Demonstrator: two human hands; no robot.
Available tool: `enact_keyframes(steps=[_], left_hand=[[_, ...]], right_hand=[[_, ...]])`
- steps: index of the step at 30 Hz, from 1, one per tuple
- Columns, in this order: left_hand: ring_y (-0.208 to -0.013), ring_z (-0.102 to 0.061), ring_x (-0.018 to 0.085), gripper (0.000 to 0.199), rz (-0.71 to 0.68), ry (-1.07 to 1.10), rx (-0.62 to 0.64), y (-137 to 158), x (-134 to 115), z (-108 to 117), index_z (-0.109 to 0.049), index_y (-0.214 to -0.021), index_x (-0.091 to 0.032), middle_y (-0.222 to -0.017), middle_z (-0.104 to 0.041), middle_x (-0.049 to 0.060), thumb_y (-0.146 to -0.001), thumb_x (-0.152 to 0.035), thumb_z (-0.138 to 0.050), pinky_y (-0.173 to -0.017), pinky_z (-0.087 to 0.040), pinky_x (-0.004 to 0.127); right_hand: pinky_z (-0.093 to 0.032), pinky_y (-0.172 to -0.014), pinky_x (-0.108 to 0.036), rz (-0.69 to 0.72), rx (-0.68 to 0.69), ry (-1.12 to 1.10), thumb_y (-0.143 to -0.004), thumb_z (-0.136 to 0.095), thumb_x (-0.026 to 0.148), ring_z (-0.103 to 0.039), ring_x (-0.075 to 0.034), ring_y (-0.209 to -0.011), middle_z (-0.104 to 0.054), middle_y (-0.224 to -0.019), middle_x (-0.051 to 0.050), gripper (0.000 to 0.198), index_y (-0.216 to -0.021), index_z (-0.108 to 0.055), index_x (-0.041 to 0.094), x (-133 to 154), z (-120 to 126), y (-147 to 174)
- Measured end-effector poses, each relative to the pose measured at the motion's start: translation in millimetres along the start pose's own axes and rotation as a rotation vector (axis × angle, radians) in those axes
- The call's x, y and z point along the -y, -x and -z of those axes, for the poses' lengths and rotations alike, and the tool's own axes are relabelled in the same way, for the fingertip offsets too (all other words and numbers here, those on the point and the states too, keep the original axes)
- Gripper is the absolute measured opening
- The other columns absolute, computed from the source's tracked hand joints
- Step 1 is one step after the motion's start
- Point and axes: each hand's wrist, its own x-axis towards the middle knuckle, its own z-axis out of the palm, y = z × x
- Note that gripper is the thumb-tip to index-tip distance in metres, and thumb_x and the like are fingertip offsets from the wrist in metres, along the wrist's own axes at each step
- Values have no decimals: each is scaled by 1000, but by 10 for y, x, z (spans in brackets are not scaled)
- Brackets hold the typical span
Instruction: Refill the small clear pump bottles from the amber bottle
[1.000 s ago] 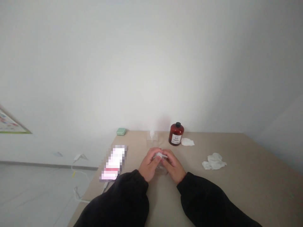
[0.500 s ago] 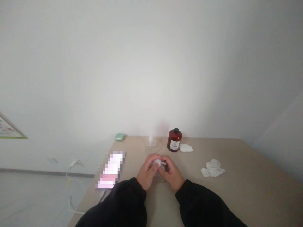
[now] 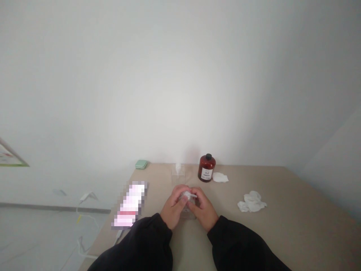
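Observation:
In the head view, both hands are wrapped round the white pump head point(image 3: 189, 195) of a clear bottle point(image 3: 188, 215), low in the middle of the table. My left hand point(image 3: 174, 206) closes on it from the left, its thumb laid over the top. My right hand point(image 3: 203, 209) closes from the right, with its thumb close to the left one. The white spout points right between the fingers. Part of the see-through body shows below the hands; the rest is covered by fingers.
Behind the hands stands a clear box point(image 3: 178, 178) with something white at its top. Near the wall are a dark red bottle point(image 3: 207, 169), a folded white tissue point(image 3: 220, 177) and a green case point(image 3: 141, 164). Crumpled tissue point(image 3: 252, 202) lies right; a phone point(image 3: 131, 203) with a cable lies left.
The view has shifted slightly, so everything sits a little further left. Both hands keep their hold on the pump head, with only small finger movement.

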Motion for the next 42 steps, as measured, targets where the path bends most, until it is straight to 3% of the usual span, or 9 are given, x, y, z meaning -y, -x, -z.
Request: enact_keyframes(steps=[4, 10, 15, 20, 25, 30, 35, 42], left_hand=[[-115, -50, 24, 36, 0, -12, -7, 7, -5, -3, -61, -112, -19, -117, -56, 9, -93, -46, -45, -105, -37, 38], [-115, -50, 24, 37, 0, -26, 13, -3, 6, -2, -61, -113, -20, -117, -55, 9, -94, -46, -44, -103, -37, 37], [-116, -50, 23, 37, 10, -22, 7, -3, -7, -9, -60, -113, -20, -117, -56, 9, -94, -46, -43, -104, -37, 37], [-114, -52, 23, 37, 13, -30, 15, -11, -24, -10, -61, -112, -20, -115, -56, 9, -94, -47, -43, -102, -39, 36], [-114, -51, 24, 38, 31, -38, 4, -9, -31, -6, -61, -113, -19, -116, -57, 9, -94, -48, -43, -103, -38, 37], [-111, -53, 24, 38, 25, -38, 15, -7, -51, -10, -62, -111, -19, -114, -58, 9, -94, -48, -43, -101, -40, 37], [-111, -53, 24, 39, 18, -36, 11, -17, -70, -7, -61, -112, -19, -113, -58, 9, -93, -48, -44, -100, -40, 37], [-108, -54, 23, 38, 12, -38, 16, -23, -66, 1, -61, -110, -18, -111, -58, 9, -93, -48, -44, -99, -41, 36]], right_hand=[[-43, -93, -39, 84, -1, 19, -89, -53, 39, -54, -23, -104, -56, -106, -7, 26, -109, -58, 22, -2, 11, 3], [-46, -87, -37, 8, 18, 3, -87, -57, 38, -56, -22, -98, -57, -101, -6, 25, -106, -56, 21, 16, 13, -10], [-43, -93, -38, 77, 6, 20, -89, -52, 38, -54, -22, -104, -56, -106, -7, 25, -108, -57, 22, 24, 24, -2], [-46, -88, -38, 3, 21, 11, -87, -55, 40, -56, -22, -98, -57, -102, -7, 27, -106, -55, 21, 28, 31, -7], [-44, -91, -39, 67, 14, 24, -89, -51, 38, -55, -22, -101, -56, -105, -8, 26, -106, -57, 20, 49, 32, -10], [-47, -86, -38, -9, 15, 19, -87, -55, 40, -56, -22, -95, -57, -99, -6, 24, -102, -56, 21, 69, 37, -7], [-45, -90, -38, 69, 0, 38, -88, -52, 42, -55, -23, -100, -56, -102, -7, 26, -103, -58, 22, 50, 37, -7], [-46, -88, -38, 18, 15, 26, -86, -56, 43, -55, -23, -97, -56, -102, -7, 28, -104, -57, 21, 14, 28, -14]])
